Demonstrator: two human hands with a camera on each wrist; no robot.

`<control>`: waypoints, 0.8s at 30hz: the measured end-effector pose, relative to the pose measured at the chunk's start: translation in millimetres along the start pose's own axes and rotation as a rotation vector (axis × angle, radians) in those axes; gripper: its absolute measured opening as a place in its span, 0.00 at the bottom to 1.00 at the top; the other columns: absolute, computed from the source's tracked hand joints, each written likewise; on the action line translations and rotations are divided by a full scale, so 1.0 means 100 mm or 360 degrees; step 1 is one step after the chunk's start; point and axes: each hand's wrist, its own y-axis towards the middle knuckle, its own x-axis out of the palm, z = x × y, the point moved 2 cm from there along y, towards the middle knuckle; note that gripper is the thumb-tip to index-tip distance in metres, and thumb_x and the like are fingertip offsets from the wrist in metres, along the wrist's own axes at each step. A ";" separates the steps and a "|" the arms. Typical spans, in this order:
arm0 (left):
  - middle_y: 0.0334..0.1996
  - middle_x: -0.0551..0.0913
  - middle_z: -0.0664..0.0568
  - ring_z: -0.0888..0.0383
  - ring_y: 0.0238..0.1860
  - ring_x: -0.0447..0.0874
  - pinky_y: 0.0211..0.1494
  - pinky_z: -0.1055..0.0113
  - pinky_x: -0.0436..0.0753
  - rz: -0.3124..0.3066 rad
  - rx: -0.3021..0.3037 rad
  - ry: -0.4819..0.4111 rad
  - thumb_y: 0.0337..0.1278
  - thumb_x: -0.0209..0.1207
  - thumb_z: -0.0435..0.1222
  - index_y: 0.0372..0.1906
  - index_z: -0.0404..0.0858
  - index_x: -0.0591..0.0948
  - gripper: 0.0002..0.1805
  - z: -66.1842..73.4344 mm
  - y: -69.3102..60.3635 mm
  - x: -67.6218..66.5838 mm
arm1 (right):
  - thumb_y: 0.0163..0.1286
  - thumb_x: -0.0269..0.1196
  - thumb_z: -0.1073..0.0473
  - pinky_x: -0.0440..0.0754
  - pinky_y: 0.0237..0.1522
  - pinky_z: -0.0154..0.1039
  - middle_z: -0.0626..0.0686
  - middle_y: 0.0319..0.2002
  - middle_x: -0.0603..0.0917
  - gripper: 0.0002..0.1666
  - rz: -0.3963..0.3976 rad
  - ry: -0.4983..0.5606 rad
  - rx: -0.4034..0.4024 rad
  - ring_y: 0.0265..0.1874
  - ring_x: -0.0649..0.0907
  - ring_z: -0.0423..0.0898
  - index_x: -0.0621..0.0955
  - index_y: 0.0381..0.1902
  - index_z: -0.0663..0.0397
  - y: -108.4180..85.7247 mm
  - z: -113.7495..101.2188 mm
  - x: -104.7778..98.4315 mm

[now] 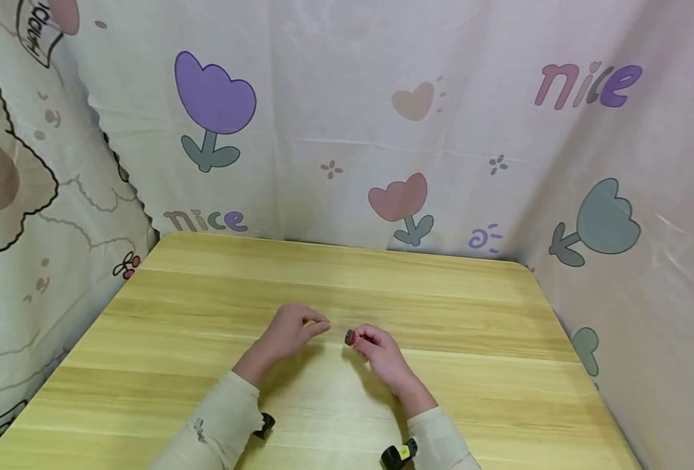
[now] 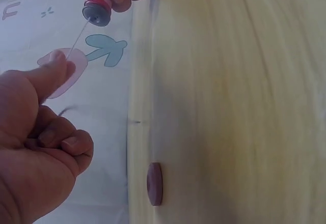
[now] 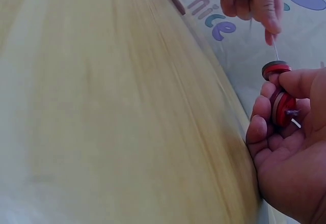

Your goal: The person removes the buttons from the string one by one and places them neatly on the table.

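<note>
My right hand (image 1: pixel 384 356) holds a small red-and-dark-grey disc (image 2: pixel 96 13) between thumb and fingers. A second red disc piece (image 3: pixel 283 108), with a dark knotted bit at its face, lies within the curled fingers in the right wrist view. From the middle of the grey face runs a thin white string (image 3: pixel 275 50). My left hand (image 1: pixel 290 331) pinches that string between thumb and forefinger, its other fingers curled in. The string is stretched between the hands, above the table. In the head view the string is too fine to make out.
The light wood table (image 1: pixel 205 287) lies beneath both hands. A small brownish oblong piece (image 2: pixel 155 184) is near the table's far edge. Behind and beside the table hangs a printed cloth (image 1: pixel 323 98). Black camera straps (image 1: pixel 398 454) are on both wrists.
</note>
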 end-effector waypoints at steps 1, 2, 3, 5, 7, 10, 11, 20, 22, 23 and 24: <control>0.37 0.86 0.57 0.55 0.41 0.82 0.46 0.54 0.80 0.0005 0.0000 0.0010 0.63 0.66 0.37 0.37 0.42 0.90 0.05 0.00 0.00 0.01 | 0.74 0.56 0.65 0.71 0.37 0.40 0.53 0.27 0.73 0.09 -0.0001 0.0002 -0.0001 0.31 0.73 0.48 0.81 0.38 0.66 0.00 0.00 0.00; 0.36 0.85 0.58 0.57 0.38 0.81 0.44 0.56 0.79 0.0009 -0.0015 0.0030 0.63 0.66 0.37 0.36 0.42 0.90 0.05 -0.01 0.00 0.02 | 0.74 0.56 0.66 0.72 0.37 0.40 0.53 0.27 0.73 0.09 -0.0002 0.0008 -0.0003 0.31 0.73 0.48 0.80 0.38 0.66 0.00 0.00 0.01; 0.37 0.82 0.58 0.58 0.36 0.79 0.41 0.58 0.78 0.0022 -0.0026 0.0067 0.63 0.66 0.37 0.34 0.43 0.90 0.04 -0.01 -0.01 0.03 | 0.74 0.56 0.66 0.72 0.37 0.40 0.54 0.28 0.74 0.09 -0.0004 0.0013 -0.0002 0.31 0.73 0.48 0.80 0.38 0.67 0.00 0.00 0.01; 0.43 0.77 0.54 0.58 0.30 0.74 0.37 0.60 0.76 0.0051 -0.0053 0.0143 0.64 0.66 0.36 0.32 0.45 0.88 0.04 0.01 -0.01 0.06 | 0.74 0.55 0.67 0.71 0.38 0.40 0.54 0.28 0.74 0.09 -0.0005 0.0015 0.0001 0.32 0.73 0.48 0.79 0.38 0.69 0.00 -0.01 0.01; 0.47 0.71 0.50 0.59 0.27 0.70 0.34 0.62 0.73 0.0062 -0.0056 0.0249 0.66 0.64 0.36 0.33 0.46 0.85 0.05 0.04 -0.01 0.10 | 0.74 0.55 0.69 0.71 0.38 0.40 0.56 0.29 0.74 0.09 -0.0010 0.0023 0.0004 0.32 0.73 0.48 0.79 0.37 0.71 0.00 -0.01 0.02; 0.43 0.72 0.51 0.59 0.26 0.69 0.32 0.62 0.73 0.0034 -0.0005 0.0371 0.72 0.57 0.34 0.33 0.44 0.79 0.08 0.09 -0.01 0.16 | 0.73 0.53 0.71 0.71 0.38 0.41 0.61 0.29 0.74 0.08 -0.0009 0.0024 0.0017 0.32 0.73 0.50 0.77 0.37 0.74 0.01 -0.01 0.02; 0.38 0.73 0.52 0.59 0.26 0.69 0.32 0.63 0.72 0.0014 0.0015 0.0391 0.73 0.55 0.33 0.33 0.43 0.77 0.08 0.11 -0.01 0.19 | 0.72 0.53 0.72 0.71 0.37 0.41 0.62 0.30 0.74 0.08 -0.0006 0.0031 0.0023 0.32 0.73 0.50 0.77 0.37 0.75 0.01 0.00 0.02; 0.27 0.75 0.56 0.57 0.30 0.71 0.34 0.60 0.72 -0.0044 -0.0163 -0.0041 0.76 0.52 0.38 0.39 0.43 0.79 0.08 0.11 -0.04 0.26 | 0.70 0.56 0.68 0.72 0.36 0.39 0.59 0.32 0.77 0.07 0.0037 0.0069 0.0014 0.31 0.73 0.48 0.80 0.36 0.66 0.00 0.00 0.02; 0.34 0.80 0.57 0.55 0.37 0.76 0.41 0.56 0.75 -0.0040 -0.0154 -0.0134 0.72 0.57 0.39 0.39 0.44 0.84 0.07 0.10 -0.04 0.26 | 0.71 0.56 0.67 0.71 0.36 0.39 0.58 0.30 0.76 0.07 0.0030 0.0062 0.0009 0.31 0.73 0.49 0.80 0.36 0.67 0.00 0.01 0.01; 0.38 0.82 0.57 0.53 0.41 0.77 0.44 0.54 0.76 -0.0044 -0.0156 -0.0166 0.71 0.59 0.39 0.39 0.45 0.85 0.06 0.09 -0.04 0.26 | 0.71 0.56 0.67 0.71 0.36 0.39 0.58 0.30 0.76 0.07 0.0024 0.0061 0.0003 0.31 0.73 0.49 0.79 0.36 0.67 0.00 0.01 0.01; 0.41 0.84 0.56 0.51 0.45 0.78 0.47 0.51 0.76 -0.0048 -0.0160 -0.0183 0.69 0.61 0.39 0.39 0.45 0.87 0.06 0.09 -0.04 0.26 | 0.71 0.55 0.67 0.71 0.36 0.39 0.57 0.30 0.76 0.08 0.0019 0.0057 -0.0005 0.31 0.73 0.49 0.79 0.36 0.68 0.00 0.01 0.02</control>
